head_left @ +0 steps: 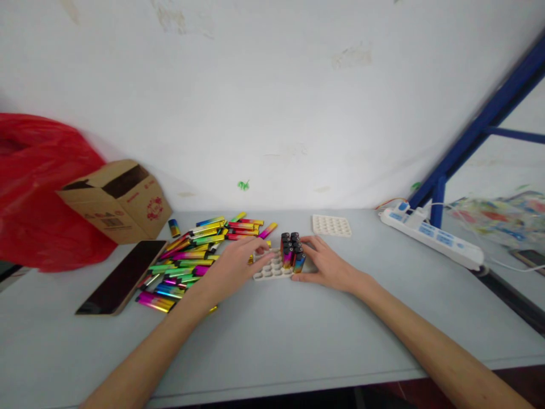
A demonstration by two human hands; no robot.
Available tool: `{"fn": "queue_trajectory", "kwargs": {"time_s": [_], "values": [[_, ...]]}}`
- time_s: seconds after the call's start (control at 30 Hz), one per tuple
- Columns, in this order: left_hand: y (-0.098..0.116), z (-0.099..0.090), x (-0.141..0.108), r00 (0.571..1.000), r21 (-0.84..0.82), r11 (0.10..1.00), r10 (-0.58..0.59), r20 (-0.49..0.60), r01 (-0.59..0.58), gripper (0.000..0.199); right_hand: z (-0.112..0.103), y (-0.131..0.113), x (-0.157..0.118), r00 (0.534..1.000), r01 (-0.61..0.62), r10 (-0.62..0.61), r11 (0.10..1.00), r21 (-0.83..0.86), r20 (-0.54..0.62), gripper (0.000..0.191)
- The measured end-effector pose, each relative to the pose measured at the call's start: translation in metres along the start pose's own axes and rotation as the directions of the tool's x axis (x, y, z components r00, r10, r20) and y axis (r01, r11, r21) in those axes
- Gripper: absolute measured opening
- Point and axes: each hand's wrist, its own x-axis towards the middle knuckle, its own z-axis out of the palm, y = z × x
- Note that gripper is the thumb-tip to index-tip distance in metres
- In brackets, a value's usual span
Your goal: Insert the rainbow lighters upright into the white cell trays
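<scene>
Several shiny lighter-like tubes (288, 258) with black tops stand upright in two rows at the right side of a pale tray (266, 272) with rows of holes. My right hand (326, 264) grips that tray from the right, its thumb at the front edge and its fingers behind, beside the tubes. Over the tray's left side is my left hand (242, 258), with its thumb and fingers apart. A bit of yellow shows by these fingers; I see nothing clearly held. To the left, loose metallic tubes (193, 255) of many colours lie in a pile.
A second pale tray (332, 225) lies near the wall. On the left are a dark phone (123, 277), an open cardboard box (121, 207) and a red plastic bag (42, 193). On the right, a white power strip (432, 236) lies beside a blue metal frame (481, 128).
</scene>
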Motion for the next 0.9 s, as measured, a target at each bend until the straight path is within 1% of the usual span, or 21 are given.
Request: {"fn": "queue_trajectory", "kwargs": {"time_s": [0.07, 0.13, 0.2, 0.27, 0.33, 0.43, 0.5, 0.57, 0.63, 0.77, 0.83, 0.9], "values": [[-0.018, -0.014, 0.000, 0.999, 0.057, 0.998, -0.032, 0.040, 0.030, 0.026, 0.000, 0.000, 0.000, 1.000, -0.001, 0.001, 1.000, 0.000, 0.004, 0.077], [-0.038, -0.026, -0.002, 0.993, 0.106, 0.991, -0.091, 0.071, 0.083, 0.029, -0.001, 0.000, 0.000, 1.000, 0.000, 0.000, 1.000, -0.001, 0.008, 0.077], [-0.055, -0.036, -0.005, 0.984, 0.125, 0.986, -0.129, 0.125, 0.113, 0.032, -0.001, 0.000, 0.000, 1.000, 0.000, 0.000, 1.000, 0.000, 0.010, 0.076], [-0.067, -0.043, -0.009, 0.970, 0.111, 0.986, -0.148, 0.193, 0.128, 0.033, -0.001, 0.000, 0.000, 1.000, 0.001, -0.001, 1.000, 0.001, 0.007, 0.075], [-0.071, -0.046, -0.011, 0.963, 0.064, 0.989, -0.147, 0.225, 0.136, 0.029, -0.001, 0.000, 0.000, 1.000, 0.004, -0.004, 1.000, 0.003, 0.000, 0.075], [-0.068, -0.047, -0.012, 0.962, -0.011, 0.991, -0.124, 0.242, 0.131, 0.022, -0.001, 0.001, 0.000, 1.000, 0.005, -0.005, 1.000, 0.008, 0.000, 0.074], [-0.065, -0.046, -0.012, 0.956, -0.023, 0.991, -0.119, 0.269, 0.130, 0.020, 0.000, 0.001, 0.000, 1.000, -0.002, 0.002, 1.000, 0.008, 0.003, 0.075], [-0.063, -0.045, -0.012, 0.948, -0.021, 0.989, -0.137, 0.287, 0.150, 0.019, 0.000, 0.000, 0.000, 1.000, -0.006, 0.006, 1.000, 0.003, 0.002, 0.076], [-0.060, -0.046, -0.012, 0.952, -0.034, 0.985, -0.154, 0.265, 0.169, 0.019, 0.000, 0.000, 0.000, 1.000, -0.005, 0.005, 1.000, 0.000, 0.005, 0.076], [-0.051, -0.050, -0.009, 0.975, -0.105, 0.974, -0.186, 0.118, 0.199, 0.024, -0.001, 0.000, -0.001, 1.000, -0.005, 0.005, 1.000, -0.004, 0.007, 0.076], [-0.045, -0.052, -0.007, 0.974, -0.220, 0.949, -0.223, 0.032, 0.225, 0.029, -0.001, 0.000, -0.001, 1.000, -0.001, 0.001, 1.000, -0.005, 0.006, 0.075], [-0.037, -0.051, -0.005, 0.965, -0.419, 0.879, -0.262, -0.022, 0.229, 0.033, 0.000, 0.000, -0.001, 1.000, 0.002, -0.002, 1.000, 0.001, 0.001, 0.075]]}}
